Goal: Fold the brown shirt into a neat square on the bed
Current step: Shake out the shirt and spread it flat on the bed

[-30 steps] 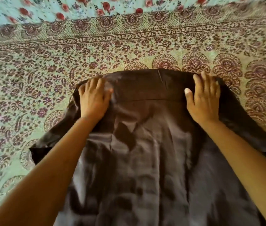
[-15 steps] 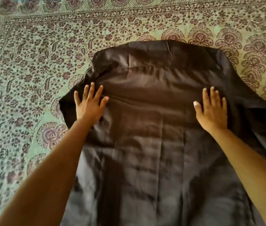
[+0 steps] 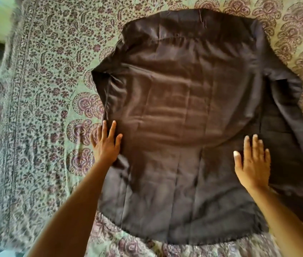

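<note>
Fingers of the left hand: straight and spread, laid flat, holding nothing; the hand straddles the left side edge of the garment, the thumb side on cloth and the outer fingers over the bed covering. Fingers of the right hand: straight, slightly apart, thumb held out toward the centre, palm down and pressing flat on the right part of the garment, gripping nothing. Hands: two, level with each other, well apart, one near each side of the cloth. Forearms: two, bare, entering from the lower corners of the view. Brown shirt: one, dark brown, spread open and flat on the bed, not yet folded into a square; collar end farthest from the person, curved hem nearest. Its body shows several lengthwise creases and a few cross wrinkles. Loose fabric sticks out at the upper left corner, and a longer, rumpled flap runs down the right side beyond the right hand. Bedspread: one, pale green printed with maroon flowers, vines and rounded medallions, covering the bed under the whole shirt. The far left margin of the view is blurred.
</note>
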The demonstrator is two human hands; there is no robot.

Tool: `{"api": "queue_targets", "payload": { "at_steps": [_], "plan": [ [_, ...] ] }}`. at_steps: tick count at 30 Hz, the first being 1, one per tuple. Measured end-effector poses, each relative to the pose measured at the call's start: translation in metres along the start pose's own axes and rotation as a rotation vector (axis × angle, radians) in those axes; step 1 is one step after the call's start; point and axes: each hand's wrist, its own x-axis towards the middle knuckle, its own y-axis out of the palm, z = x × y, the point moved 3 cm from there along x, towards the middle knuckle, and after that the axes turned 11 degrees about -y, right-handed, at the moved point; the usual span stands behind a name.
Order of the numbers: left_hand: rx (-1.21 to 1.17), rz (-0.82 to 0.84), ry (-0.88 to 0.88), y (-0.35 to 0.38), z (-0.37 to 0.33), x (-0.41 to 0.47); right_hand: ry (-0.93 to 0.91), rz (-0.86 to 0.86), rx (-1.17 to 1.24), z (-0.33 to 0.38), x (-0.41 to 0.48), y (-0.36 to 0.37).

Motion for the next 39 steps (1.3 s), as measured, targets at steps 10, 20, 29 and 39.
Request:
{"api": "queue_targets", "payload": {
  "at_steps": [10,20,29,39],
  "plan": [
    [-0.321,-0.019,-0.396,0.02,0.047,-0.084,0.33,0.022,0.111,0.039,-0.082,0.002],
    [-0.312,0.079,-0.481,0.023,0.114,-0.092,0.879,-0.02,0.14,0.048,-0.16,0.013],
    [-0.499,0.332,-0.314,0.03,0.152,-0.089,1.103,-0.037,0.127,0.031,-0.181,0.001],
    [-0.503,0.391,0.433,-0.031,0.045,-0.16,0.315,0.385,1.291,0.254,-0.091,-0.01]
  ]
}}
